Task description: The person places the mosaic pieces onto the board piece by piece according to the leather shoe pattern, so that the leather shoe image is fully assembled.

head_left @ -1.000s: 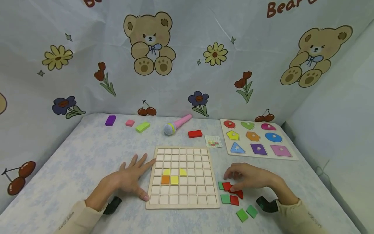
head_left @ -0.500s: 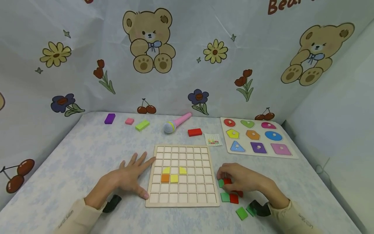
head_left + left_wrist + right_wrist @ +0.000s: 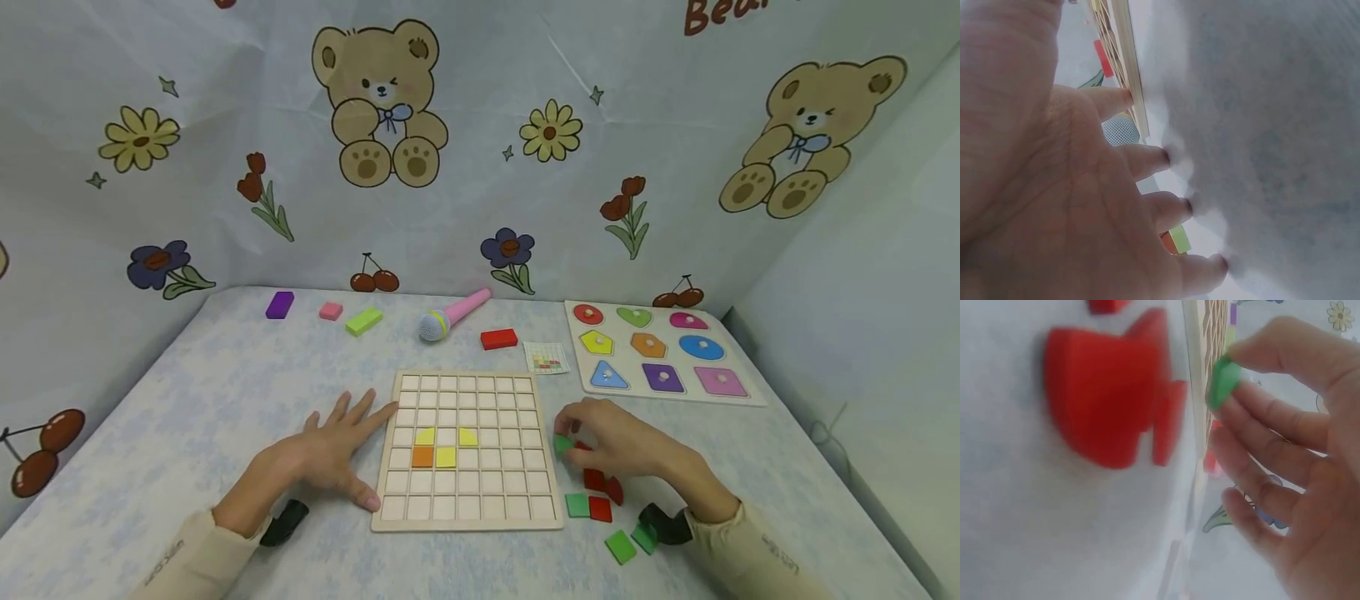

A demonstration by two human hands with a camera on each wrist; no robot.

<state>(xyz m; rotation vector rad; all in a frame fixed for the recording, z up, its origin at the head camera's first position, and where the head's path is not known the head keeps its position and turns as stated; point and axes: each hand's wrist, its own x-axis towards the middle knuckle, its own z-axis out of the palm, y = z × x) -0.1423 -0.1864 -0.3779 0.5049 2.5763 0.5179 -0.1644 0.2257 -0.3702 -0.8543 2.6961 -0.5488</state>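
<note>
A wooden grid board (image 3: pixel 465 526) lies mid-table, holding an orange square tile (image 3: pixel 423 457), a yellow square tile (image 3: pixel 446 457) and two yellow rounded-corner pieces (image 3: pixel 468 437). My left hand (image 3: pixel 326 454) is spread at the board's left side, index finger and thumb touching its edge. Just right of the board, my right hand (image 3: pixel 617 439) pinches a green tile (image 3: pixel 1224 382) between thumb and fingers, lifted above the table in the right wrist view. Beneath that hand lie red pieces, among them a red quarter-round piece (image 3: pixel 1100 400), partly hidden in the head view.
Nearer me lie a red tile (image 3: pixel 600 509) and several green tiles (image 3: pixel 620 547). Behind the board are a small pattern card (image 3: pixel 546 357), a red block (image 3: pixel 498 339), a toy microphone (image 3: pixel 453 315) and a green block (image 3: pixel 364 322). A shape puzzle board (image 3: pixel 667 396) sits back right.
My right hand has shifted left from over the red pieces, taken hold of a green tile and raised it toward the board's right edge. The left hand stays put.
</note>
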